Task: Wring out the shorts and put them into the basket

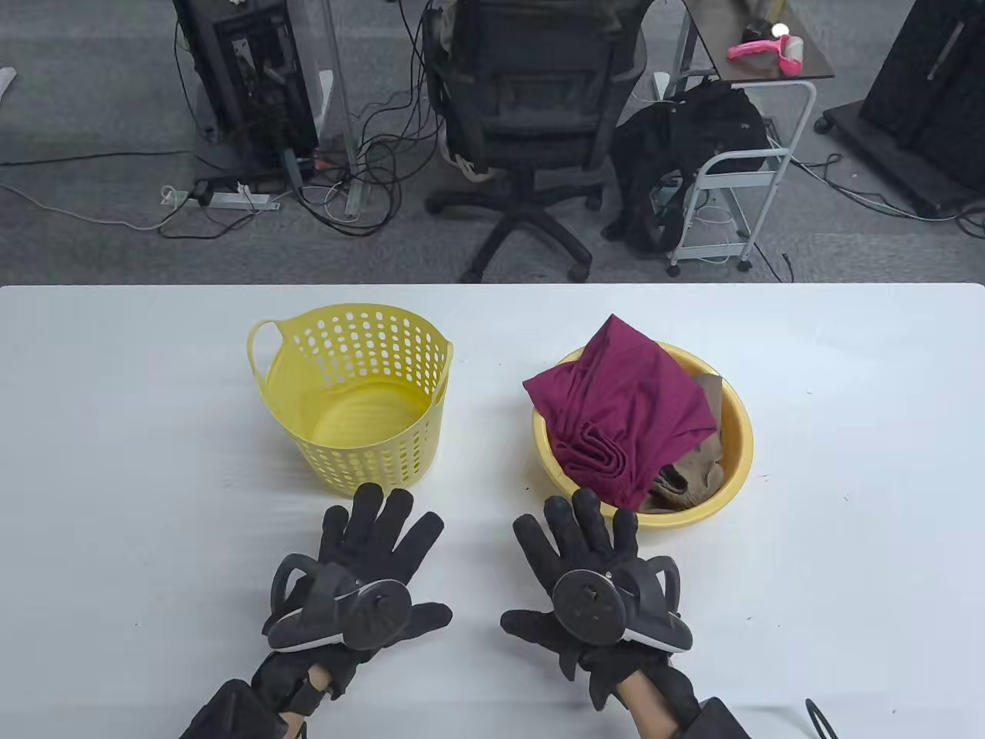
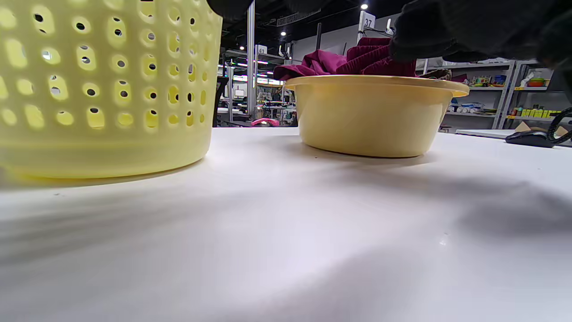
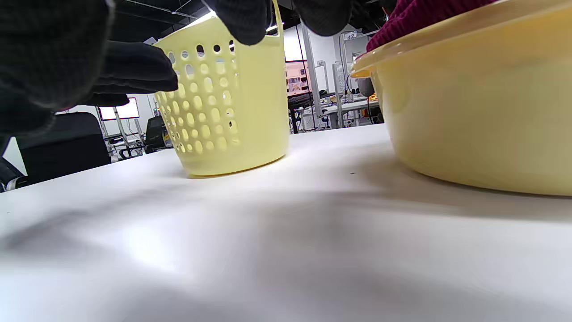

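Maroon shorts (image 1: 627, 416) lie crumpled in a yellow basin (image 1: 735, 469) right of centre, on top of a tan cloth (image 1: 696, 469). To the left stands a yellow perforated basket (image 1: 354, 392) with nothing in it. My left hand (image 1: 362, 562) lies flat on the table just in front of the basket, fingers spread and straight. My right hand (image 1: 592, 570) lies flat in front of the basin, fingertips close to its near rim. Neither hand holds anything. The left wrist view shows the basket (image 2: 103, 89), the basin (image 2: 375, 116) and the shorts (image 2: 348, 60). The right wrist view shows the basket (image 3: 228, 98) and the basin (image 3: 482, 107).
The white table (image 1: 115, 462) reaches to both sides. Behind its far edge stand an office chair (image 1: 531, 115), a computer tower (image 1: 246, 85) with cables, and a small white cart (image 1: 739, 177) with dark cloth hanging on it.
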The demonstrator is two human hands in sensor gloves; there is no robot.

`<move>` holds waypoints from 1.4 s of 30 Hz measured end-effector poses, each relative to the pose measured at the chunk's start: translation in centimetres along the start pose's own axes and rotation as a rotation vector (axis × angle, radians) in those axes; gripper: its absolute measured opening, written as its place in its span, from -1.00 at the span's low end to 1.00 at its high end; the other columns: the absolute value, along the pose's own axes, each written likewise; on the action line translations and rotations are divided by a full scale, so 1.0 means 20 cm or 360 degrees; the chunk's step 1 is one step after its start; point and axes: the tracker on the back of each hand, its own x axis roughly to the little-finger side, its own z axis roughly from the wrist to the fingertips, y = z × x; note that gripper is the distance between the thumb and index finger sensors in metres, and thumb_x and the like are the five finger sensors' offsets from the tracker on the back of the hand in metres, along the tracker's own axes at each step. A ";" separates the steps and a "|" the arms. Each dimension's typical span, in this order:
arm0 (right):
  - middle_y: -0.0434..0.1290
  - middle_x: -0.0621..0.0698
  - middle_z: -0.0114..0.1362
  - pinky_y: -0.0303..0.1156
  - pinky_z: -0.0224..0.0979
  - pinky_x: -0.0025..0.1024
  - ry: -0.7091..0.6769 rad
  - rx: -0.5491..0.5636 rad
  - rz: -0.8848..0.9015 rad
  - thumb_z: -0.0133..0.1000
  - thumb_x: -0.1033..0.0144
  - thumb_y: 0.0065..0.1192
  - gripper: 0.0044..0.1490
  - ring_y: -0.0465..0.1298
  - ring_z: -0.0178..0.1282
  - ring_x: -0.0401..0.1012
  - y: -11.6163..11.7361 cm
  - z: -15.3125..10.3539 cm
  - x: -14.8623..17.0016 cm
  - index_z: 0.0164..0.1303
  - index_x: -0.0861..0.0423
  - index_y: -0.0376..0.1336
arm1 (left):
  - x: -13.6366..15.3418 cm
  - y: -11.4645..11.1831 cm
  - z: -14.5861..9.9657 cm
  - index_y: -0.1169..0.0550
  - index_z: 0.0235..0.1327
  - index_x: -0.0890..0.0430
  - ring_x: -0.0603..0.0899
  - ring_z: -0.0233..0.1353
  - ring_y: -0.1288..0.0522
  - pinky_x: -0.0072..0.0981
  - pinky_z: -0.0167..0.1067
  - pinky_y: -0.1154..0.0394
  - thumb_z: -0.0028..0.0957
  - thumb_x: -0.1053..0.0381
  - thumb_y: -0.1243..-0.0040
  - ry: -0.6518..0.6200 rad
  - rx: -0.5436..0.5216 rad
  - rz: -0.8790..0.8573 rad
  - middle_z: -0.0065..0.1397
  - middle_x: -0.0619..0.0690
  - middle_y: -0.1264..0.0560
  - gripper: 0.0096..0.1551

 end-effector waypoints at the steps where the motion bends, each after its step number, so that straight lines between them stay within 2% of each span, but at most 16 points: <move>1: -0.10 0.39 0.68 -0.18 0.38 0.61 -0.0001 -0.0001 -0.0003 -0.04 -0.52 0.25 0.32 -0.17 0.63 0.40 0.00 0.00 0.00 0.70 0.12 -0.06 | 0.00 0.00 0.00 0.00 0.75 0.05 0.73 0.66 0.12 0.73 0.31 0.04 0.00 -0.58 -0.08 0.0001 0.0001 0.0001 0.80 0.44 0.07 0.23; 18: -0.13 0.39 0.69 -0.19 0.39 0.61 0.0027 0.0060 -0.0010 -0.01 -0.50 0.24 0.31 -0.19 0.63 0.40 -0.04 0.00 0.01 0.71 0.12 -0.08 | 0.00 0.00 0.00 0.00 0.75 0.07 0.73 0.67 0.12 0.73 0.30 0.05 0.00 -0.58 -0.09 -0.0020 0.0005 -0.0002 0.80 0.44 0.08 0.24; 24: -0.14 0.39 0.69 -0.20 0.39 0.61 0.0058 0.0099 -0.0006 0.01 -0.49 0.25 0.30 -0.20 0.63 0.40 -0.08 0.00 0.04 0.71 0.12 -0.08 | 0.00 0.00 0.00 -0.01 0.75 0.06 0.73 0.66 0.12 0.73 0.30 0.05 0.00 -0.58 -0.09 -0.0026 0.0013 0.0000 0.80 0.44 0.07 0.23; 42: -0.16 0.39 0.69 -0.12 0.44 0.57 0.0153 0.0061 -0.0198 0.04 -0.41 0.27 0.26 -0.19 0.64 0.41 -0.26 0.17 0.17 0.72 0.12 -0.10 | -0.01 0.00 0.00 -0.01 0.75 0.06 0.73 0.66 0.13 0.74 0.29 0.07 0.00 -0.58 -0.09 -0.0035 0.0010 0.0009 0.80 0.44 0.08 0.23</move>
